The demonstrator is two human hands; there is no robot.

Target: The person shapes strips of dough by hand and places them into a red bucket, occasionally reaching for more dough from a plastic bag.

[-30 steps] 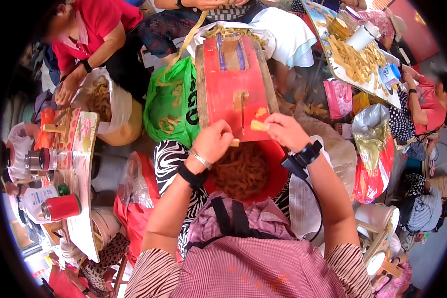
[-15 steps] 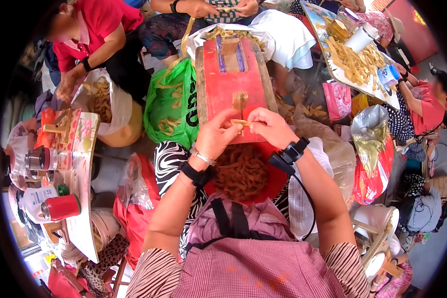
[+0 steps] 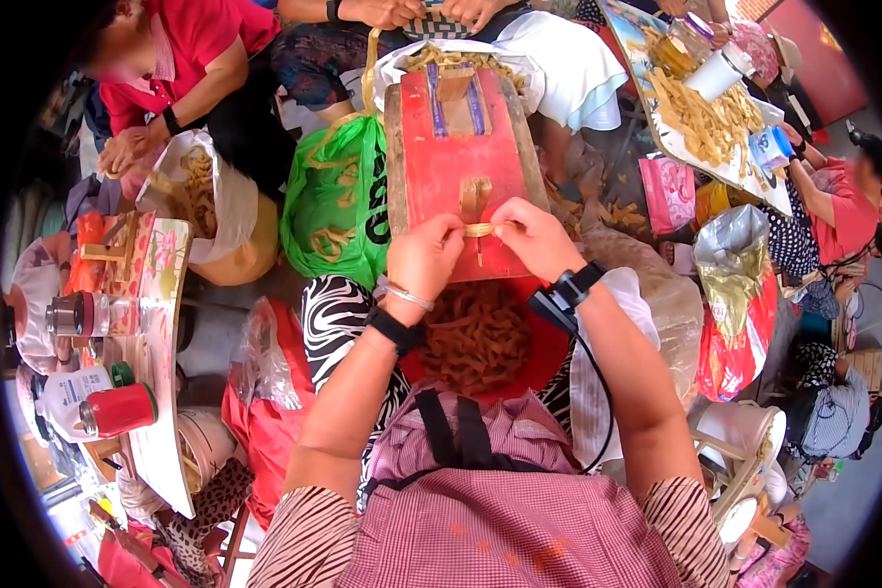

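Between my two hands a short pale-yellow strip point(image 3: 478, 230) is stretched level, its kind unclear. My left hand point(image 3: 426, 257) pinches its left end, while my right hand point(image 3: 537, 243) pinches the right one. The strip sits just in front of a small upright wooden block point(image 3: 474, 199) on a red-topped board point(image 3: 451, 171); whether it touches the board I cannot tell. Below the board's near end, a red basin point(image 3: 551, 343) in front of me holds many short brownish pieces point(image 3: 475, 338).
A green plastic bag point(image 3: 304, 220) with loose strips lies left of the board. Behind it stands a white-lined bucket point(image 3: 250, 220). Jars and a red flask point(image 3: 120, 410) stand on a left-hand table. Tan strips point(image 3: 701, 118) cover a table at far right. Other people sit around.
The strip has gone from slightly slanted to level and sits a little nearer the block. My left hand has turned and shifted slightly; both hands still hold the strip.
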